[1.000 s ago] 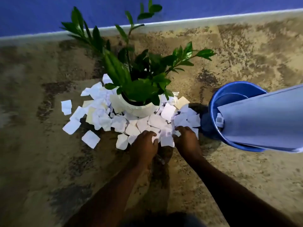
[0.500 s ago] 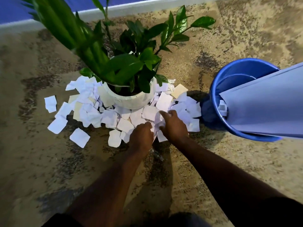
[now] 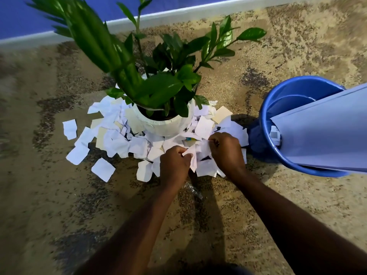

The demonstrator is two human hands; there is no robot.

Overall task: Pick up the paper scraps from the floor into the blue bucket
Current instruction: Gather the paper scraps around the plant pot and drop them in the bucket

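The left hand (image 3: 174,165) and right hand (image 3: 226,153), spread apart a second ago, are now drawing together and curling round a bunch of paper scraps (image 3: 193,155). A first lift is probably coming. Most scraps are lying around the white pot (image 3: 168,126), with the blue bucket (image 3: 294,90) standing just right.

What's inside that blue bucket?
Inside the blue bucket a large pale sheet leans in and sticks out over the rim, with a small scrap against the inner wall beside it. The sheet covers most of the bottom, so anything beneath it cannot be seen.
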